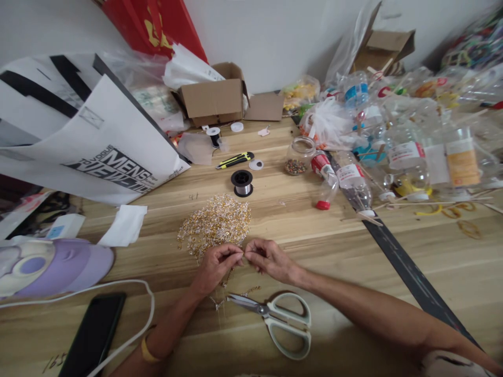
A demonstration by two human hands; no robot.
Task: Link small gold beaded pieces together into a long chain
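Note:
My left hand (pixel 215 266) and my right hand (pixel 268 258) meet fingertip to fingertip on the wooden table (pixel 322 251), both pinched on a tiny gold bead piece at the near edge of a heap of gold beads (pixel 215 222). A short strung bead strand (pixel 228 293) trails below my left hand. White-handled scissors (pixel 281 317) lie just in front of my wrists. A spool of clear thread (pixel 241 183) stands beyond the heap.
A black phone (pixel 94 332), white cable and purple cap (pixel 51 264) lie at the left. A large white bag (pixel 90 136), cardboard box (pixel 214 97), utility knife (pixel 234 159), bead jar (pixel 298 157) and many plastic bottles (pixel 412 152) crowd the back and right.

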